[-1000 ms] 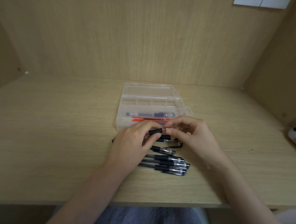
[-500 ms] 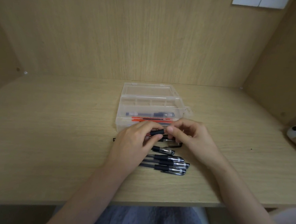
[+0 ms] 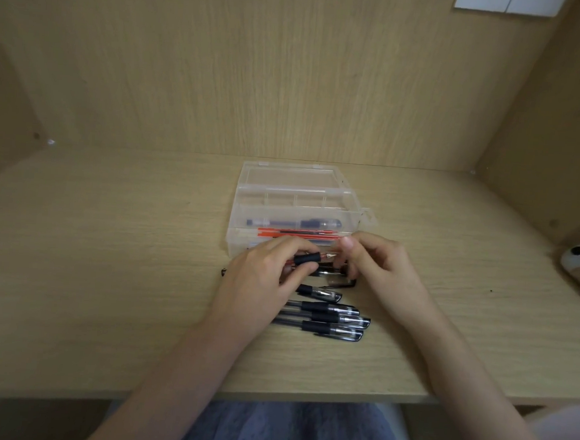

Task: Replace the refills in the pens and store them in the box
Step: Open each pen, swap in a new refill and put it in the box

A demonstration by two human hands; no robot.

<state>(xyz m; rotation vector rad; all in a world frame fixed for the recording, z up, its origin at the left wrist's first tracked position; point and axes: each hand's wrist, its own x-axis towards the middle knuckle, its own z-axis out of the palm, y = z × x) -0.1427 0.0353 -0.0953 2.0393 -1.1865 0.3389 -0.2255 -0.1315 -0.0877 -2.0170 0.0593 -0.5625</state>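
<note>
Desk [image 3: 106,275]: hands [image 3: 264,280] seemingly grip one pen [image 3: 308,259].

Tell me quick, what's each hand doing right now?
Left hand: closed, holding the pen by its black grip.
Right hand: fingers curled at the pen's tip; whether it pinches it cannot be told.

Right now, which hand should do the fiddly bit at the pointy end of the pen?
Probably the right hand: its fingertips sit beside the pointy end of the pen, while the left hand grips the pen's black sleeve and steadies it.
</note>
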